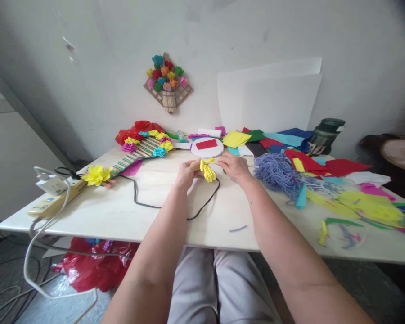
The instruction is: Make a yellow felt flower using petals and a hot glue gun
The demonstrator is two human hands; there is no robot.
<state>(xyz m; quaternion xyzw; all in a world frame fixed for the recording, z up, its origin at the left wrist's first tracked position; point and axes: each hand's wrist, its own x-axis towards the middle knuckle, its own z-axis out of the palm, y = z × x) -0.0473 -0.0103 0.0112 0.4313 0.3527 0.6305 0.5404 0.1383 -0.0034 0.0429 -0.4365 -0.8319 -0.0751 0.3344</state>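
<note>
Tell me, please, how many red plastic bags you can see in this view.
2: a red bag behind the striped fan-shaped piece on the table, and a second bag below it, picture left. Others may be hidden.

The scene is viewed by a single camera from the wearer's head, aimed forward and down over the table (121, 225). The lap (197, 292) is caught at the bottom edge, with the arms (155, 256) seen close. The hands (236, 167) are framed near the middle. The wall (104, 67) beyond is faced and broadly covered; some floor (54, 310) is included at lower left.
</note>
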